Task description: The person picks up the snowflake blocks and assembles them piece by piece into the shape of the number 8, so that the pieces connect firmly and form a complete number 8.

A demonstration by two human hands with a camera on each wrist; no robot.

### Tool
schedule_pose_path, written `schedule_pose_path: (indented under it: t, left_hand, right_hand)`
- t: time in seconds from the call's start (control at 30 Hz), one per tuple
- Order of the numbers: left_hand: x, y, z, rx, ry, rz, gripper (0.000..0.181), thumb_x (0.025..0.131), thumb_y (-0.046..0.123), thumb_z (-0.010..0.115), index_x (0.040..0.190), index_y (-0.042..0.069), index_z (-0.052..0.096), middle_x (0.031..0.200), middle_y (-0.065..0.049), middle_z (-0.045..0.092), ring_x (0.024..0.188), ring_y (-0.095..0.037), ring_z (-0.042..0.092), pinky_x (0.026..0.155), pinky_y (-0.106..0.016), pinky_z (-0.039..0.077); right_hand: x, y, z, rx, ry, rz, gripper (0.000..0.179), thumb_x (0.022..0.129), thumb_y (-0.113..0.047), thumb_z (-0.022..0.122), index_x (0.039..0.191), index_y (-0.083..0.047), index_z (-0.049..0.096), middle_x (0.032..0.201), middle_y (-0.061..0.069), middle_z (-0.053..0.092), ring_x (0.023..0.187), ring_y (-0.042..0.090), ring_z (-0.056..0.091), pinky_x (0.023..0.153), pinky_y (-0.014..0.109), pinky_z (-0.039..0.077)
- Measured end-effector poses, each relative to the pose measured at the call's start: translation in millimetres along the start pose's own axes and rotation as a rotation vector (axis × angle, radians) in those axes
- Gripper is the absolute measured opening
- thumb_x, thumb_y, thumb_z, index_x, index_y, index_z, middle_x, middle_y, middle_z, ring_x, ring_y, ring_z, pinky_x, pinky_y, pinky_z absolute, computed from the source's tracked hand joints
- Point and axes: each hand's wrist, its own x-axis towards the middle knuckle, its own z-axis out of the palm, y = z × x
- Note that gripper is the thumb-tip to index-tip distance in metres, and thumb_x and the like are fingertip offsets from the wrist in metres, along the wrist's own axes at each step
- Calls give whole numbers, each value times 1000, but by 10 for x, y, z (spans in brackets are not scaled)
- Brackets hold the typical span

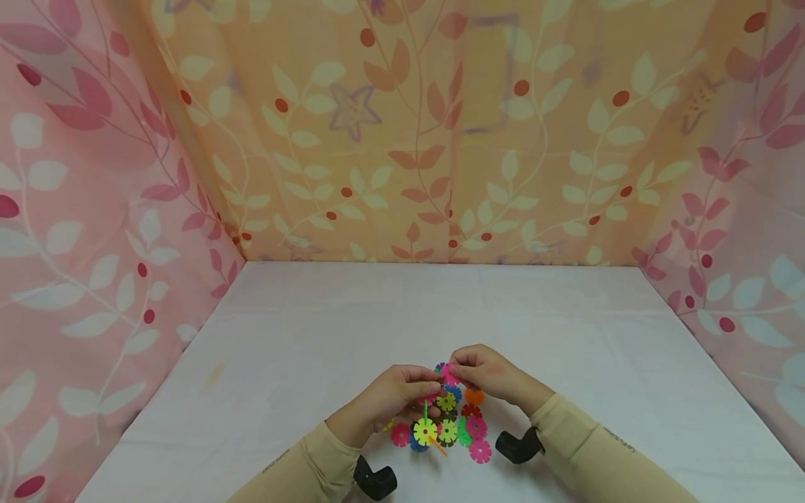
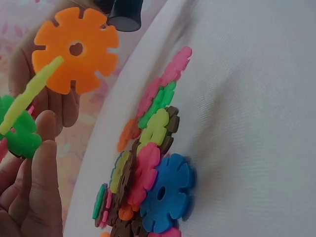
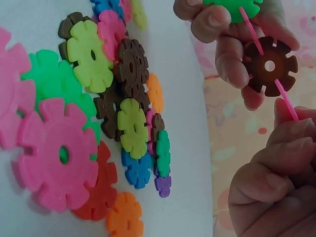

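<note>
Holding, head view: left hand [image 1: 396, 395] grips a chain of joined flower discs [image 1: 425, 426]; right hand [image 1: 493, 369] pinches its pink disc [image 1: 451, 376], just over more flower discs [image 1: 481, 450] spread on the white counter [image 1: 302, 335].
Orange disc [image 2: 91, 34], left wrist view: slotted to an edge-on yellow disc [image 2: 29, 94], which meets a green disc [image 2: 24, 144] beside the left hand's fingers.
Brown disc [image 3: 276, 52], right wrist view: touched by the left hand's fingers, joined to the pink disc; right fingers narrowed on that one.
</note>
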Motion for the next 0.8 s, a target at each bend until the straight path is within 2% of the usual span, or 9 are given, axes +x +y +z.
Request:
schedule_pose_path:
  t: [0.2, 0.37, 0.47, 0.6, 0.67, 0.8]
  left_hand:
    - [-7, -3, 17, -2, -2, 7, 37, 87, 29, 61, 112, 3, 62, 103, -15, 66, 68, -14, 66, 49, -20, 42]
    - [-12, -3, 29, -19, 0, -8, 37, 87, 30, 62, 111, 2, 61, 103, -15, 66, 70, -16, 67, 54, -22, 49]
    - [-6, -2, 45, -30, -29, -3, 39, 88, 33, 59, 111, 1, 59, 105, -15, 66, 71, -17, 67, 57, -25, 52]
    - [15, -17, 80, -46, -75, -1, 44, 91, 38, 53, 113, 1, 56, 104, -17, 66, 72, -18, 68, 56, -27, 53]
    - [24, -26, 98, -54, -78, -9, 45, 91, 40, 50, 114, 2, 55, 103, -17, 66, 72, -18, 68, 57, -29, 53]
    - [37, -41, 121, -73, -56, -35, 40, 95, 36, 46, 112, 1, 54, 101, -16, 66, 71, -19, 68, 61, -35, 54]
  right_hand:
    - [13, -34, 30, 3, -15, 20, 31, 94, -23, 50, 78, 3, 56, 56, 1, 38, 50, 14, 36, 48, 20, 32]
    - [12, -46, 32, -25, -5, 32, 27, 93, -23, 52, 82, 0, 59, 56, 1, 39, 50, 13, 37, 48, 21, 32]
    - [12, -38, 33, -32, 14, 26, 20, 93, -20, 53, 85, -3, 61, 58, 4, 41, 50, 12, 38, 48, 21, 33]
    - [6, -30, 40, -22, 27, 13, 12, 92, -11, 52, 90, -2, 60, 62, 18, 44, 53, 19, 40, 50, 23, 37]
    - [2, -10, 32, -26, 26, 16, 10, 92, -10, 52, 93, -3, 60, 65, 24, 45, 56, 22, 43, 52, 26, 40]
    - [-22, 37, -27, -94, 42, 50, 10, 91, -14, 55, 96, -7, 61, 70, 19, 53, 62, 21, 49, 57, 31, 45]
